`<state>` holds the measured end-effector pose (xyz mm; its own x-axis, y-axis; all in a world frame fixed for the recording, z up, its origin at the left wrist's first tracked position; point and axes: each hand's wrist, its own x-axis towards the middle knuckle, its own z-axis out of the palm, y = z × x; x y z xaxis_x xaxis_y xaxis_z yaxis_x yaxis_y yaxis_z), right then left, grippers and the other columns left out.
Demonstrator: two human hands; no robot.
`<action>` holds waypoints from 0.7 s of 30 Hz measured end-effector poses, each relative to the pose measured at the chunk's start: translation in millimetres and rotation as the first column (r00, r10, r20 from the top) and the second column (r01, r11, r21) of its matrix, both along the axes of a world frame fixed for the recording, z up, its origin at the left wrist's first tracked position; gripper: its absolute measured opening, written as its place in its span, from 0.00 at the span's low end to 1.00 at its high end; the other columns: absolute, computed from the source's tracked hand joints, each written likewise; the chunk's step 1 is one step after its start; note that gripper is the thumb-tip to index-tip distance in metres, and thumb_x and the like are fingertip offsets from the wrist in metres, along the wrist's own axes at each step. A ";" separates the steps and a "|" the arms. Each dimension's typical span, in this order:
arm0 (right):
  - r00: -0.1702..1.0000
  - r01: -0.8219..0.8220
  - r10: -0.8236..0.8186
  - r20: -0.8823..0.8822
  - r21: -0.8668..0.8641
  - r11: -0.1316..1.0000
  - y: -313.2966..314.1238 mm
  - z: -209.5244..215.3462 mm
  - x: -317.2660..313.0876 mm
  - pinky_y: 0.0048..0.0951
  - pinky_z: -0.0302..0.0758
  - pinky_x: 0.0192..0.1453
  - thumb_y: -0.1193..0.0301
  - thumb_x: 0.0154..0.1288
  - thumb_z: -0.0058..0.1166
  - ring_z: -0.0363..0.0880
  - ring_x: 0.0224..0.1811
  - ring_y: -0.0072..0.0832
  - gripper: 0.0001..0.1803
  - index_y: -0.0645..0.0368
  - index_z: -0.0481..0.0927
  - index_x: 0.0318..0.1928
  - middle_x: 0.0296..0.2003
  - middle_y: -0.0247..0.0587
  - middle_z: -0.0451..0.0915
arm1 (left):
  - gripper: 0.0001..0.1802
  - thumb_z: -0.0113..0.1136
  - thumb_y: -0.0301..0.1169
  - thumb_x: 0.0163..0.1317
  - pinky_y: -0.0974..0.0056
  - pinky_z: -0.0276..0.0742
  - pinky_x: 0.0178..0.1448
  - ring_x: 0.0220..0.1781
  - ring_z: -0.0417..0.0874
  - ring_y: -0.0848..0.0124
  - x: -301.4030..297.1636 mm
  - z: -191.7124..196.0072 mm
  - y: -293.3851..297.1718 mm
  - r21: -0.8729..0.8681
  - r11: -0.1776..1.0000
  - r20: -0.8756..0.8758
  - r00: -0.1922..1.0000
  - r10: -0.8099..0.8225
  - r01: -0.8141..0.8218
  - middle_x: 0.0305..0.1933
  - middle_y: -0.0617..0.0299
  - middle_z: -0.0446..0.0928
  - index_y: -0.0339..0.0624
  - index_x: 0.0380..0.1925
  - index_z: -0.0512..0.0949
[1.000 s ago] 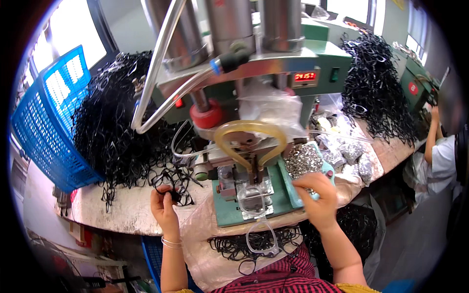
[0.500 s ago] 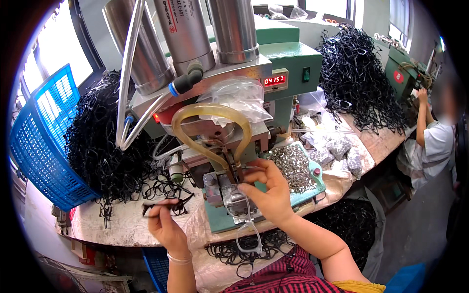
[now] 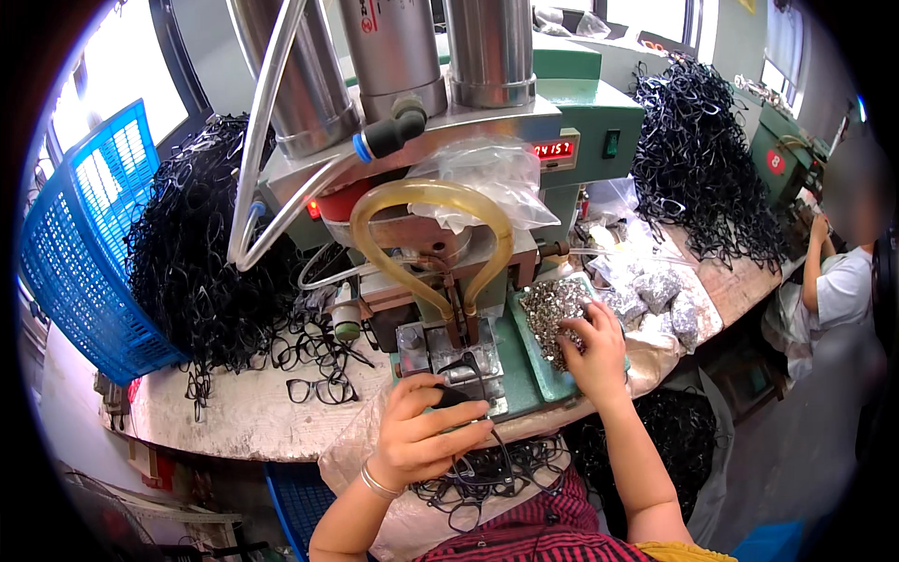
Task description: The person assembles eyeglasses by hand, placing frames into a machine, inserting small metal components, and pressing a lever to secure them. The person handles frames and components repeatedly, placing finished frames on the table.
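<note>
My left hand [image 3: 421,433] is closed on a black eyeglass frame [image 3: 503,451], held at the metal fixture [image 3: 412,345] at the foot of a press. One end of the frame reaches up beneath the press's jaws [image 3: 461,328]; the hand covers part of it. My right hand [image 3: 597,361] reaches into a green tray [image 3: 551,382] of small silvery metal parts [image 3: 541,323]. Its thumb and fingers are bent and apart over the parts, and I make out nothing between them. A loop of yellowish tube [image 3: 431,192] arches above the fixture.
Piles of black eyeglass frames lie left [image 3: 201,272] and back right [image 3: 698,159]. A blue basket [image 3: 80,253] tilts at the far left. Plastic bags of parts [image 3: 655,290] lie beyond the tray. More frames rest by my lap. Another person [image 3: 833,290] works at the far right.
My left hand came from the left of the table to the fixture with a black frame. My right hand left the fixture for the parts tray. The clear frame there is out of sight.
</note>
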<state>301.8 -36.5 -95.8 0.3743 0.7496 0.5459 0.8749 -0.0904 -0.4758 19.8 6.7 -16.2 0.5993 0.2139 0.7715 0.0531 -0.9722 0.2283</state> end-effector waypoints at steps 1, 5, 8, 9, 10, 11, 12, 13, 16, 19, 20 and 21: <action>0.999 -0.031 0.032 -0.007 0.020 0.999 -2.1 -6.1 2.4 0.47 0.69 0.66 0.71 0.50 0.68 0.71 0.64 0.53 0.10 0.54 0.86 0.36 0.53 0.56 0.78 | 0.15 0.70 0.32 0.46 0.54 0.77 0.54 0.36 0.74 0.66 -0.8 -2.0 0.7 -0.001 1.000 0.007 1.000 -0.002 0.002 0.46 0.68 0.86 0.51 0.38 0.87; 0.998 -0.051 0.054 -0.032 0.094 0.994 2.7 -3.0 -0.8 0.45 0.70 0.64 0.73 0.50 0.67 0.72 0.63 0.52 0.07 0.55 0.84 0.32 0.50 0.53 0.79 | 0.16 0.70 0.30 0.48 0.54 0.78 0.55 0.37 0.76 0.66 -7.3 2.2 3.6 0.000 1.000 -0.012 1.000 -0.015 0.015 0.45 0.68 0.86 0.51 0.41 0.87; 0.999 -0.031 0.029 0.016 0.128 0.991 0.7 -6.0 -2.9 0.46 0.70 0.64 0.75 0.49 0.67 0.72 0.63 0.51 0.07 0.57 0.83 0.31 0.51 0.52 0.79 | 0.19 0.67 0.27 0.51 0.53 0.77 0.59 0.44 0.77 0.65 -17.8 8.8 -7.7 -0.062 0.998 -0.111 0.994 0.021 -0.028 0.52 0.67 0.84 0.52 0.45 0.86; 0.999 -0.029 0.025 0.030 0.141 0.990 -4.3 -4.1 -3.5 0.45 0.72 0.63 0.77 0.51 0.66 0.75 0.61 0.50 0.06 0.58 0.84 0.33 0.49 0.51 0.80 | 0.19 0.66 0.27 0.52 0.52 0.76 0.60 0.45 0.77 0.65 -18.2 16.5 -13.1 -0.076 0.996 -0.181 0.983 0.038 -0.053 0.54 0.66 0.83 0.52 0.46 0.86; 0.999 -0.042 0.040 0.017 0.160 0.986 -2.2 -5.0 -2.7 0.44 0.72 0.62 0.77 0.52 0.65 0.76 0.60 0.49 0.06 0.59 0.85 0.33 0.48 0.50 0.81 | 0.19 0.64 0.26 0.53 0.52 0.76 0.62 0.47 0.77 0.64 -19.6 28.3 -18.2 -0.089 0.993 -0.249 0.967 0.052 -0.076 0.56 0.66 0.82 0.52 0.47 0.86; 0.999 -0.048 0.048 0.001 0.160 0.986 -4.8 -8.4 -0.7 0.44 0.72 0.62 0.78 0.53 0.65 0.77 0.59 0.48 0.06 0.59 0.85 0.34 0.47 0.50 0.82 | 0.21 0.61 0.26 0.54 0.51 0.74 0.65 0.48 0.75 0.62 -26.7 45.4 -24.6 -0.086 0.992 -0.302 0.951 0.065 -0.095 0.60 0.63 0.79 0.53 0.49 0.85; 0.998 -0.052 0.054 -0.011 0.152 0.987 -8.8 -12.0 0.4 0.43 0.73 0.61 0.78 0.54 0.64 0.78 0.58 0.47 0.06 0.60 0.86 0.35 0.46 0.50 0.83 | 0.20 0.61 0.28 0.55 0.52 0.75 0.63 0.46 0.75 0.63 -30.3 68.6 -29.7 -0.042 0.991 -0.272 0.956 0.108 -0.124 0.57 0.65 0.81 0.57 0.49 0.85; 0.999 -0.037 0.039 -0.006 0.161 0.986 -9.2 -11.8 0.8 0.41 0.74 0.60 0.79 0.56 0.63 0.80 0.54 0.45 0.07 0.61 0.87 0.36 0.42 0.48 0.84 | 0.22 0.64 0.33 0.54 0.50 0.75 0.64 0.49 0.77 0.64 -32.1 89.7 -36.2 0.042 0.993 -0.223 0.968 0.113 -0.106 0.56 0.62 0.79 0.54 0.52 0.82; 0.997 -0.049 0.058 -0.047 0.174 0.983 -1.4 -11.3 -3.1 0.39 0.74 0.58 0.77 0.61 0.61 0.81 0.51 0.44 0.05 0.61 0.86 0.38 0.40 0.48 0.84 | 0.16 0.65 0.31 0.55 0.61 0.81 0.52 0.40 0.75 0.73 -27.4 120.6 -82.1 0.037 0.983 0.033 0.984 0.177 -0.178 0.45 0.72 0.83 0.62 0.44 0.86; 0.857 -0.008 0.117 -0.503 0.214 0.977 0.8 -12.6 -7.6 0.25 0.73 0.46 0.76 0.65 0.60 0.79 0.38 0.23 0.04 0.61 0.85 0.39 0.35 0.35 0.83 | 0.10 0.65 0.32 0.58 0.63 0.85 0.45 0.38 0.77 0.74 -41.5 136.9 -91.0 -0.023 0.998 0.036 0.998 0.058 -0.057 0.43 0.74 0.86 0.56 0.40 0.86; 0.680 0.036 0.128 -0.722 0.206 0.978 1.0 -13.1 -7.9 0.20 0.72 0.43 0.77 0.66 0.60 0.77 0.36 0.16 0.04 0.62 0.84 0.39 0.34 0.31 0.83 | 0.08 0.64 0.32 0.60 0.63 0.86 0.44 0.39 0.79 0.73 -47.1 143.0 -86.7 -0.042 0.999 0.007 1.000 -0.015 0.016 0.44 0.73 0.86 0.52 0.40 0.86; 0.634 0.041 0.204 -0.746 0.295 0.955 7.1 -12.2 -12.6 0.18 0.70 0.42 0.78 0.66 0.58 0.75 0.35 0.13 0.03 0.62 0.84 0.39 0.34 0.28 0.81 | 0.07 0.63 0.35 0.63 0.66 0.84 0.44 0.40 0.80 0.73 -61.8 139.2 -74.7 0.038 0.985 0.085 0.982 -0.171 0.168 0.43 0.74 0.87 0.53 0.39 0.86</action>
<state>289.2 -29.3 -108.0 0.6894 0.6728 0.2683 0.1842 0.1955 -0.9633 -42.0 -68.0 123.0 0.5546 0.0906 0.8272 -0.1318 -0.9719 0.1948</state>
